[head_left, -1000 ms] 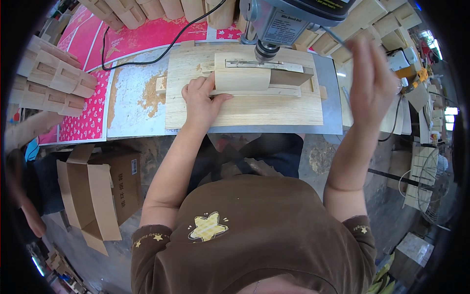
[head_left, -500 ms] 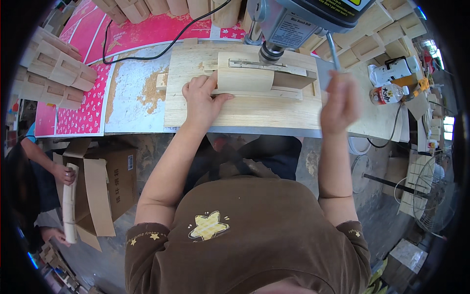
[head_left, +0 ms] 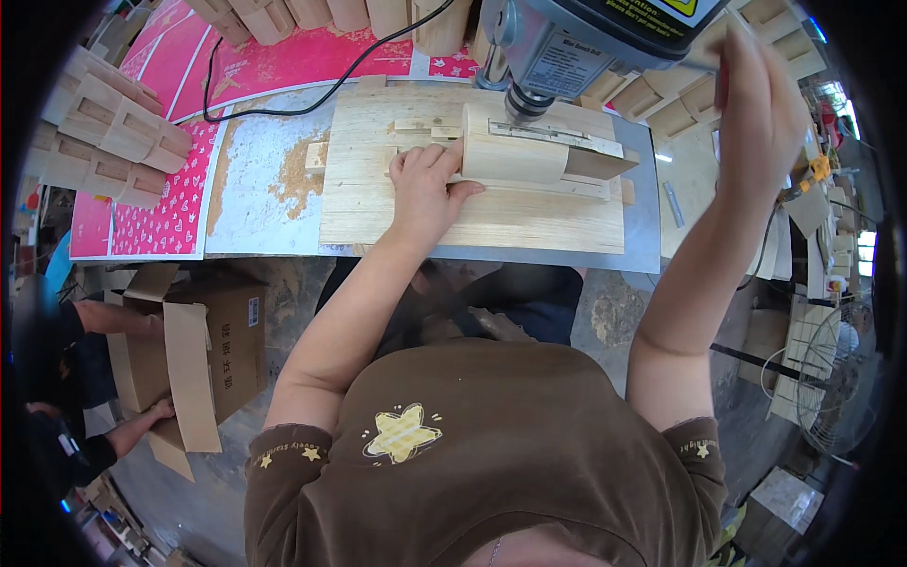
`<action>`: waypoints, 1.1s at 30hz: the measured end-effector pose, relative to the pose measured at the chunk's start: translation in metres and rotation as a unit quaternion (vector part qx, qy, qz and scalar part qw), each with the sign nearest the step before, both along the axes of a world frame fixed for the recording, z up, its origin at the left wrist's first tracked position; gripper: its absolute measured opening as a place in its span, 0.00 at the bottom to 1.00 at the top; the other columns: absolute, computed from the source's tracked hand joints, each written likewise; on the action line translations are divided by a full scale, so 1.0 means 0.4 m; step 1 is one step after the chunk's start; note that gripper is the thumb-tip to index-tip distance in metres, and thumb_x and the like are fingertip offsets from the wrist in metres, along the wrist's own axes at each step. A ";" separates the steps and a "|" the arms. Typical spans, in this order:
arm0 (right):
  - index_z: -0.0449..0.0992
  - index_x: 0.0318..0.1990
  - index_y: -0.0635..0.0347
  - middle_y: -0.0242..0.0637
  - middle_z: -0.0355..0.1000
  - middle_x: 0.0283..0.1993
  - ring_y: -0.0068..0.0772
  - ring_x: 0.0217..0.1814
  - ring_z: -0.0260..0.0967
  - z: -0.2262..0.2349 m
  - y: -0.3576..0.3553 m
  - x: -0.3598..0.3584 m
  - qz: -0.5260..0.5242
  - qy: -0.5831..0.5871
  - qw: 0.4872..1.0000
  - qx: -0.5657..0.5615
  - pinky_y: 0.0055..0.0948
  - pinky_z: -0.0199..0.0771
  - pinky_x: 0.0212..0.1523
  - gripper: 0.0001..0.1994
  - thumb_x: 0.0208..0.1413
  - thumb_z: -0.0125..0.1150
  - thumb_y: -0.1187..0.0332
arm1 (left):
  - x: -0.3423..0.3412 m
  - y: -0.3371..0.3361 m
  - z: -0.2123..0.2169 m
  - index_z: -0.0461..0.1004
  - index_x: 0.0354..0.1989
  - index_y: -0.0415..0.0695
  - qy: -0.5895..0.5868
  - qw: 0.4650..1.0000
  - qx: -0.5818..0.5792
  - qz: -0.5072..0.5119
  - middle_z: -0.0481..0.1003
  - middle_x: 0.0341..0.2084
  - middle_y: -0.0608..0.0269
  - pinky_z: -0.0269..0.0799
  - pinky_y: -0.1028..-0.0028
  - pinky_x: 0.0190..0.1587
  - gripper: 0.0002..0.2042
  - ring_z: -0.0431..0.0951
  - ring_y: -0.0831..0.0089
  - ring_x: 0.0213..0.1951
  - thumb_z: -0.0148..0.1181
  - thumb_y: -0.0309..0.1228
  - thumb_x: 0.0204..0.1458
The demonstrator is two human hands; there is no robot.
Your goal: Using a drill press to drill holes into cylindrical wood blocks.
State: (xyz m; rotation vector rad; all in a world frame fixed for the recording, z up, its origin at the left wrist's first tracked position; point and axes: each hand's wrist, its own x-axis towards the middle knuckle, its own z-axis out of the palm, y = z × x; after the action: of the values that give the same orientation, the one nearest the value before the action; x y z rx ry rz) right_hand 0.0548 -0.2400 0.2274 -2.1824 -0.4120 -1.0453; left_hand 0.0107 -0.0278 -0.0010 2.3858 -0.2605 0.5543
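Note:
My left hand (head_left: pixel 427 194) grips the left end of a curved pale wooden piece (head_left: pixel 515 146), fingers behind the end and thumb along the near side. The piece lies on a wooden jig board (head_left: pixel 397 222); a narrow slotted strip (head_left: pixel 553 137) runs along its top. Just over the strip's left part hangs the chuck (head_left: pixel 527 102) of a bench drill press (head_left: pixel 576 42); I cannot tell whether a bit touches the wood. My right hand (head_left: pixel 761 118), raised at the upper right and slightly blurred, is closed around the drill press lever (head_left: pixel 699 66), mostly hidden by the hand.
Wooden barrel-like pieces stand at the left (head_left: pixel 113 132) and back of the bench. A black cable (head_left: pixel 312 106) crosses the pink sheet (head_left: pixel 156 222). Sawdust lies left of the board. At lower left, a co-worker's hands reach into a cardboard box (head_left: pixel 236 350). A fan (head_left: pixel 822 378) stands right.
My left hand and the curved wooden piece have shifted right under the chuck. My right hand has swung up and away with the lever. The co-worker's wooden piece has gone from sight at the box.

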 end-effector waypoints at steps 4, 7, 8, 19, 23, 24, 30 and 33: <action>0.77 0.30 0.66 0.30 0.63 0.17 0.17 0.20 0.56 -0.187 0.007 -0.129 0.051 0.047 0.996 0.060 0.20 0.54 0.22 0.06 0.54 0.55 0.73 | -0.001 -0.002 0.000 0.71 0.50 0.50 0.001 1.000 0.001 0.000 0.70 0.31 0.67 0.52 0.60 0.50 0.29 0.67 0.65 0.39 0.68 0.37 0.34; 0.76 0.33 0.65 0.38 0.71 0.26 0.33 0.27 0.65 -0.333 0.025 -0.106 0.071 -0.009 0.994 0.083 0.28 0.63 0.32 0.05 0.52 0.54 0.76 | -0.003 -0.003 0.008 0.71 0.50 0.50 0.009 1.000 0.004 0.002 0.70 0.31 0.67 0.52 0.60 0.50 0.29 0.67 0.65 0.39 0.69 0.37 0.34; 0.75 0.33 0.65 0.39 0.71 0.28 0.37 0.30 0.65 -0.369 0.020 -0.082 0.071 -0.032 0.995 0.055 0.32 0.65 0.36 0.04 0.51 0.54 0.76 | -0.001 -0.006 0.011 0.71 0.50 0.50 0.008 1.000 0.003 -0.003 0.70 0.31 0.67 0.52 0.60 0.50 0.29 0.67 0.65 0.39 0.69 0.37 0.34; 0.74 0.31 0.65 0.28 0.62 0.17 0.15 0.21 0.57 -0.081 0.033 -0.011 0.066 -0.091 0.990 0.085 0.18 0.57 0.25 0.10 0.58 0.48 0.70 | -0.005 0.009 0.000 0.72 0.49 0.50 0.008 1.000 -0.001 0.015 0.70 0.29 0.67 0.51 0.61 0.50 0.29 0.68 0.67 0.38 0.70 0.38 0.33; 0.74 0.38 0.66 0.37 0.71 0.28 0.27 0.33 0.66 0.024 -0.023 0.203 0.034 0.001 0.999 0.022 0.24 0.65 0.36 0.12 0.58 0.47 0.66 | 0.016 -0.011 0.023 0.75 0.46 0.49 0.034 0.998 -0.043 -0.013 0.69 0.27 0.67 0.51 0.63 0.49 0.27 0.68 0.68 0.38 0.71 0.39 0.32; 0.74 0.37 0.70 0.42 0.74 0.32 0.33 0.39 0.70 0.016 -0.020 0.241 0.074 -0.009 0.997 -0.006 0.27 0.67 0.42 0.16 0.58 0.45 0.64 | 0.022 -0.014 0.028 0.76 0.44 0.48 0.063 0.996 -0.065 -0.014 0.69 0.26 0.67 0.51 0.64 0.49 0.26 0.68 0.69 0.37 0.71 0.39 0.31; 0.73 0.39 0.60 0.38 0.69 0.27 0.37 0.30 0.67 -0.139 -0.013 0.080 0.037 0.104 0.992 0.066 0.32 0.66 0.32 0.09 0.51 0.59 0.68 | 0.023 0.024 0.014 0.78 0.37 0.47 0.045 0.993 -0.102 -0.031 0.70 0.26 0.68 0.51 0.64 0.48 0.22 0.70 0.69 0.37 0.72 0.38 0.29; 0.71 0.42 0.59 0.38 0.70 0.36 0.39 0.40 0.66 -0.336 -0.098 0.021 0.069 0.108 0.962 -0.240 0.36 0.66 0.41 0.15 0.47 0.63 0.67 | 0.033 0.012 0.036 0.78 0.34 0.46 0.031 0.994 -0.097 -0.050 0.72 0.27 0.69 0.51 0.64 0.48 0.20 0.71 0.69 0.36 0.72 0.38 0.29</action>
State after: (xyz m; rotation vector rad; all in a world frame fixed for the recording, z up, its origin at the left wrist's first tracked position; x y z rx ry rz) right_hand 0.0630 -0.2792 0.0931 -2.6139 -0.7672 -0.6659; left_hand 0.0237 -0.0232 0.0135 2.1842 -0.2845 0.4381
